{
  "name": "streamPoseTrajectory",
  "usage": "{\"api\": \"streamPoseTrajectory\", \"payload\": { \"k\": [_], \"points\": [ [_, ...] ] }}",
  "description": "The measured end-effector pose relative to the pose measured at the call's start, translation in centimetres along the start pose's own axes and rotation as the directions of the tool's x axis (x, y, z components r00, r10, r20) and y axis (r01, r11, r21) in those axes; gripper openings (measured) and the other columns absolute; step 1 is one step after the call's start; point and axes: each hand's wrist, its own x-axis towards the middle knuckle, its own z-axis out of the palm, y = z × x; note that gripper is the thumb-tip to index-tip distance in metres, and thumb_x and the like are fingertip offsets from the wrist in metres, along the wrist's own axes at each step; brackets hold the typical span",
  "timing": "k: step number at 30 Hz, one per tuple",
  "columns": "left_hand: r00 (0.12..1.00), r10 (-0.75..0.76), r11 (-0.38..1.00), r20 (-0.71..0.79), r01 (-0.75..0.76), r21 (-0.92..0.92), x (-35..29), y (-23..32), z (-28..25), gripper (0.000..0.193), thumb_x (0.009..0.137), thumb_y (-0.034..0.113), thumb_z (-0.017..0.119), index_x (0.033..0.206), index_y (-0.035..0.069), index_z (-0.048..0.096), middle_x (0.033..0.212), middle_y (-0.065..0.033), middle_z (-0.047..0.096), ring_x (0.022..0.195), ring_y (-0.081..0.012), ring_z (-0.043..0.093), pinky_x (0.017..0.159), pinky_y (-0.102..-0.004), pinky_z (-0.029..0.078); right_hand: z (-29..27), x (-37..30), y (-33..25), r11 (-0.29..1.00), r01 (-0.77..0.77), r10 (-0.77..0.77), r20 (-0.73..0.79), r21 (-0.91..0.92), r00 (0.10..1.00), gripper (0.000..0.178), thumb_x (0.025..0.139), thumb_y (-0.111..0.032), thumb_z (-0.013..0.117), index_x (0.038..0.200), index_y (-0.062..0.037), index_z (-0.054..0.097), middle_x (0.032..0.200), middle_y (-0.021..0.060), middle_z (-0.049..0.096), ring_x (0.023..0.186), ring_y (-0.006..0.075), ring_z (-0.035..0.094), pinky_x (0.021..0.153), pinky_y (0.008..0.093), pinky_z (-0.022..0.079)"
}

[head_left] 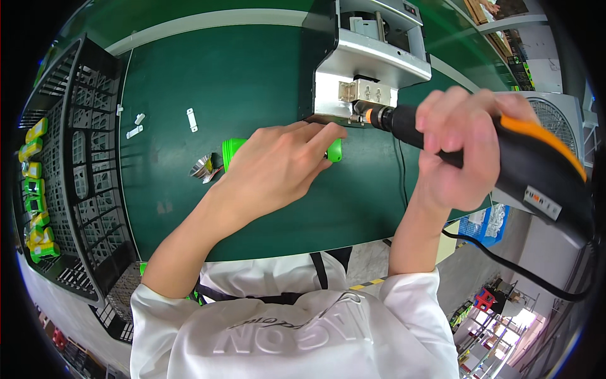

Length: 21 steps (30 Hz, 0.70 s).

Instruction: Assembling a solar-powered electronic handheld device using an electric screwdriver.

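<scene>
My left hand [274, 158] is closed over a green flashlight body [232, 151] lying on the table; both green ends show, and the fingers hide its middle. A silver cup-shaped reflector [202, 168] with a thin red wire rests beside its left end. In my right hand [464, 145] is a black and orange electric screwdriver [536, 164], held nearly level with its tip pointing left. That tip is at the front of a metal screw feeder [372, 60], by its small silver block. Whether a screw sits on the bit is too small to tell.
Several small white plastic strips [192, 120] lie on the green table [170, 69]. At the left stands a black plastic crate [95, 158], with green and yellow items [35, 186] beyond its near wall. A black cable [505, 265] hangs from the screwdriver. Behind it is a fan [555, 120].
</scene>
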Motion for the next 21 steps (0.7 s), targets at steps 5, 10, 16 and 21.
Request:
{"api": "streamPoseTrajectory", "payload": {
  "k": [5, 10, 16, 21],
  "points": [
    [1.0, -0.01, 0.999, 0.002, 0.01, 0.036, -0.1, -0.2, 0.2, 0.033, 0.08, 0.013, 0.068, 0.112, 0.007, 0.059, 0.096, -0.0124, 0.067, 0.081, -0.0339, 0.065, 0.068, -0.0421, 0.052, -0.7, 4.2, 1.5, 0.904, -0.378, 0.361, 0.113, 0.199, 0.926, 0.027, 0.09, -0.009, 0.049, 0.116, -0.0022, 0.049, 0.064, 0.0006, 0.041, 0.052, 0.0127, 0.04, 0.058, 0.0308, 0.038],
    [1.0, 0.01, 1.0, -0.016, -0.009, 0.02, -0.4, -0.2, 0.5, 0.031, 0.08, 0.013, 0.068, 0.11, 0.007, 0.064, 0.104, -0.0104, 0.068, 0.084, -0.0333, 0.066, 0.071, -0.0409, 0.053, -1.8, 4.4, 2.1, 0.804, -0.476, 0.417, 0.233, 0.355, 0.878, 0.024, 0.089, -0.009, 0.049, 0.112, -0.0041, 0.051, 0.062, -0.0016, 0.04, 0.051, 0.0105, 0.038, 0.057, 0.0287, 0.036],
    [1.0, -0.005, 1.0, 0.028, 0.005, 0.022, -0.6, 0.2, 0.3, 0.03, 0.079, 0.012, 0.069, 0.109, 0.005, 0.065, 0.106, -0.01, 0.068, 0.086, -0.0327, 0.066, 0.072, -0.0411, 0.054, -2.1, -0.5, -0.1, 0.839, -0.336, 0.257, 0.232, 0.429, 0.938, 0.027, 0.087, -0.007, 0.048, 0.113, -0.0032, 0.047, 0.063, 0.0017, 0.043, 0.05, 0.0125, 0.04, 0.053, 0.0309, 0.039],
    [1.0, 0.02, 1.0, -0.016, -0.019, 0.013, -0.3, -0.4, 0.6, 0.03, 0.079, 0.011, 0.069, 0.108, 0.005, 0.065, 0.106, -0.0106, 0.068, 0.085, -0.0329, 0.066, 0.072, -0.0415, 0.054, -1.7, -1.9, 0.5, 0.845, -0.338, 0.282, 0.192, 0.414, 0.94, 0.028, 0.087, -0.008, 0.049, 0.114, -0.0041, 0.047, 0.064, 0.0026, 0.046, 0.051, 0.0135, 0.042, 0.053, 0.0311, 0.039]
  ]
}}
